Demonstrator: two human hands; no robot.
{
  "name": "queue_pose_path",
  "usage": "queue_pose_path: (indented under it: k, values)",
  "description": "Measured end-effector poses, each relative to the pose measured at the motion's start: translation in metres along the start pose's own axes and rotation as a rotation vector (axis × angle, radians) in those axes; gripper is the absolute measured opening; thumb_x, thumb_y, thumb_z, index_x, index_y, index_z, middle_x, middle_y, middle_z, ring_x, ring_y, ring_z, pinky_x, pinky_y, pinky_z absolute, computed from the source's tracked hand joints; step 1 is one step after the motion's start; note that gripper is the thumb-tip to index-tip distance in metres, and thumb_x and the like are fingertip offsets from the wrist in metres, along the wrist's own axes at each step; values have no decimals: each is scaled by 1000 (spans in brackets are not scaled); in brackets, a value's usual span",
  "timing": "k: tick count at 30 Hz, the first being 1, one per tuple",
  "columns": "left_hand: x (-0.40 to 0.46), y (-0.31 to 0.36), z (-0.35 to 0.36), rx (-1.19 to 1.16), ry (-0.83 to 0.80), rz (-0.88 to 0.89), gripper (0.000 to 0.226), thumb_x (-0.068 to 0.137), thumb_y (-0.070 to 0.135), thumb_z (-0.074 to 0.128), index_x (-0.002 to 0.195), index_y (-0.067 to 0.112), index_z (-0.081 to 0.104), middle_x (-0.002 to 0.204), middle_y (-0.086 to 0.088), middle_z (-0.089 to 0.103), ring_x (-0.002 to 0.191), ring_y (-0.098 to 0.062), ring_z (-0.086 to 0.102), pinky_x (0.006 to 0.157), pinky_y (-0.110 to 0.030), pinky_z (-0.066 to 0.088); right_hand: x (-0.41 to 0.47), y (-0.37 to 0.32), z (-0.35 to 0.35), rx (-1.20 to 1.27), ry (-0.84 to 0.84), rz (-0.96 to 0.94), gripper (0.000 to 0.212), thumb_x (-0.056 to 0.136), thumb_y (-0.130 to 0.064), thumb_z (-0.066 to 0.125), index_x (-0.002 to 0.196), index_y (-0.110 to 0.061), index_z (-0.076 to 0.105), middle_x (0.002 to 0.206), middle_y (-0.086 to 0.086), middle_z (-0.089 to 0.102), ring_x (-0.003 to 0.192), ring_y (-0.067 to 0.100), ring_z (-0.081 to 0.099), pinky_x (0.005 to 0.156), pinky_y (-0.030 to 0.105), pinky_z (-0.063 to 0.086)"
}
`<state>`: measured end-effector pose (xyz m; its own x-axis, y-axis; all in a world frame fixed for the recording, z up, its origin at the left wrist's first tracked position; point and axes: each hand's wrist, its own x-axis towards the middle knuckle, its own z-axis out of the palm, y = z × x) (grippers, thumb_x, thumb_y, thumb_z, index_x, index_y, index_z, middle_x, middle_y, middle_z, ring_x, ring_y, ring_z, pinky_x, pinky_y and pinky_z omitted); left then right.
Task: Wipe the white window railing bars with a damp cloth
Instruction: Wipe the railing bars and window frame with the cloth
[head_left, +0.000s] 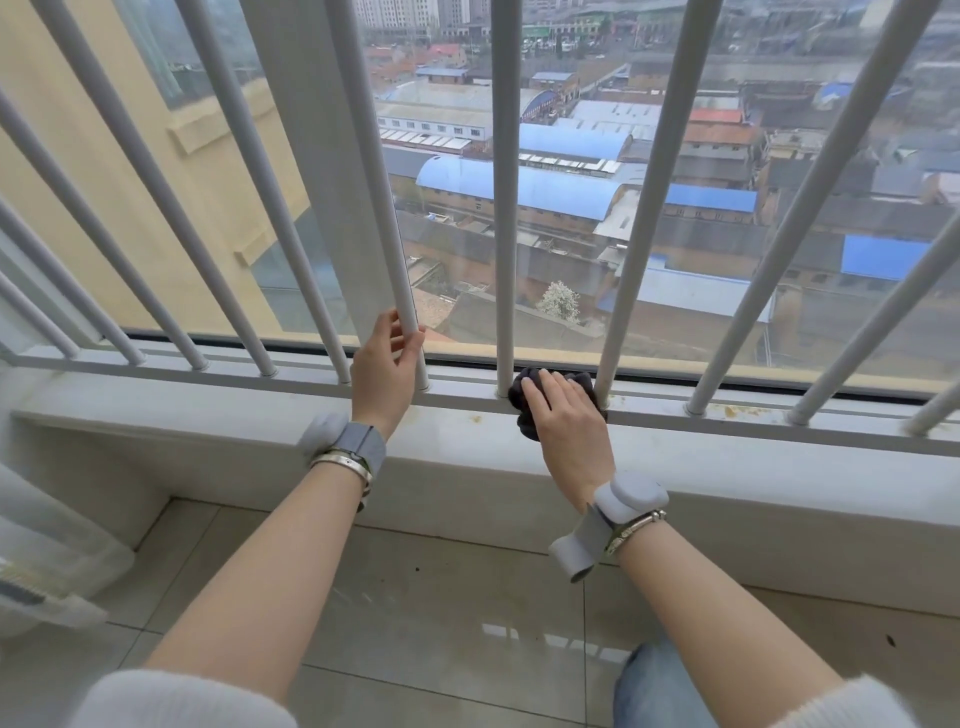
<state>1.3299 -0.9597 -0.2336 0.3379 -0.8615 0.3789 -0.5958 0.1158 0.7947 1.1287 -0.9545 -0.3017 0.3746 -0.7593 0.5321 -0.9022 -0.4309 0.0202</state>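
While both forearms reach over the tiled floor (415, 597) | right hand (566, 421) presses dark cloth (524, 395) flat on bottom rail (727, 421), between two bars | left hand (387, 369) clenched around white bar (374, 171) near its base.

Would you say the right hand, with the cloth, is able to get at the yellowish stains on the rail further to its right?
Probably yes. The right hand presses the dark cloth on the bottom rail; the stains lie along it, with only bar bases between.

blue roofs (519, 187), tile floor (441, 597), curtain (47, 561)
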Motion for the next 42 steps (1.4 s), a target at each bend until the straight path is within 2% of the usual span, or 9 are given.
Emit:
queue_pose_path:
  k: [4,8,11,15,19,22,27,33,42]
  values:
    - [0,-1,1,39,8,20,30,93,25,52,118,9,51,107,-3,65,88,-7,57,78,-18,44,3,13,9,-25,-35,-144,50,83,-6,28,125,5,54,123,26,56,115,41,54,98,54,40]
    - [-2,-1,0,49,3,30,29,93,24,52,118,9,51,108,-4,65,89,-7,57,79,-19,44,-9,30,1,-7,21,-212,51,75,3,69,124,-1,57,122,21,59,111,37,58,96,47,44]
    - [-3,1,-2,46,9,31,27,93,24,54,115,9,52,106,-4,65,88,-9,59,80,-22,45,-21,34,-19,115,77,-231,52,67,8,74,116,-7,64,117,14,63,103,31,62,86,41,51]
    - [-6,5,1,52,31,12,27,93,24,52,116,9,52,108,-4,65,88,-8,56,79,-20,43,-29,35,-58,275,278,44,47,81,-5,49,126,-16,59,126,5,59,105,24,59,82,33,49]
    - [-7,7,3,55,42,-1,28,94,25,51,117,9,52,109,-5,65,93,-14,60,80,-21,43,-16,48,-91,489,548,402,43,88,-2,55,131,-6,49,119,15,57,105,22,52,87,18,37]
    - [-6,5,3,60,45,2,30,94,27,51,118,8,51,111,-7,65,97,-18,62,81,-22,44,4,43,-92,569,536,460,47,90,-8,58,134,0,43,118,20,56,104,19,48,89,8,31]
    - [-7,5,5,55,49,3,31,94,27,51,119,8,51,111,-8,65,98,-19,62,83,-24,45,25,26,-62,599,295,629,62,91,-26,59,141,-4,30,116,19,60,97,38,60,79,42,48]
    - [-7,6,4,42,35,-18,30,94,26,51,118,9,51,111,-5,65,93,-13,59,82,-22,44,-16,28,-28,462,111,679,57,88,-31,62,134,-4,41,105,17,63,87,40,61,67,41,46]
    - [-10,6,9,56,59,10,29,96,25,46,120,8,48,109,-6,64,98,-18,60,79,-22,44,31,36,-70,574,455,563,57,83,-21,70,132,-3,46,102,14,67,89,34,64,76,36,50]
